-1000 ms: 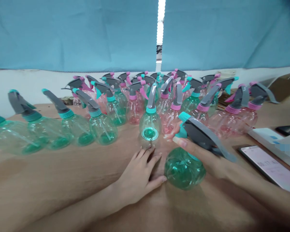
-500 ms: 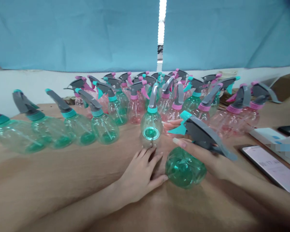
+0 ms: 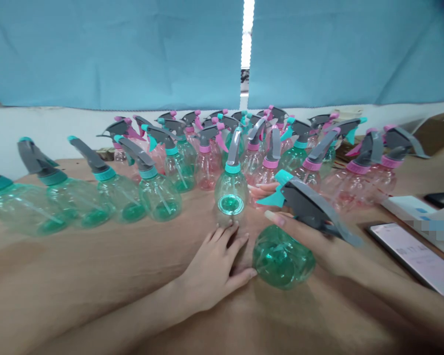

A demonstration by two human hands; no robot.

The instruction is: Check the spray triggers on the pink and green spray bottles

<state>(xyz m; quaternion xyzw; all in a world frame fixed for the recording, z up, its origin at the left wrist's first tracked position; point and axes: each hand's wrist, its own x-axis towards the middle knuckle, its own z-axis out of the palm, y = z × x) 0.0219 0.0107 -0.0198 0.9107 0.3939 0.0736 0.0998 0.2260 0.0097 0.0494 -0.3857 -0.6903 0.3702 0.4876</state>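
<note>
My right hand (image 3: 318, 241) is closed round the neck of a green spray bottle (image 3: 284, 261) with a grey head and turquoise nozzle and trigger. The bottle leans, its round base turned toward me. My left hand (image 3: 213, 271) lies palm down on the table, fingers spread, its thumb tip close beside that bottle's base. Just beyond the left fingertips stands another green spray bottle (image 3: 231, 190) with a turquoise collar; whether they touch it I cannot tell. The palm of my right hand is partly hidden by the sprayer head.
Several green spray bottles (image 3: 161, 197) stand in a row at left. Pink ones (image 3: 268, 172) and more green ones crowd the back. On the right of the wooden table (image 3: 133, 276) lie a phone (image 3: 414, 256), a white box (image 3: 410, 207) and a dark object (image 3: 442, 198).
Almost nothing differs. The whole view has shifted very slightly; both hands and the held spray bottle keep the same pose.
</note>
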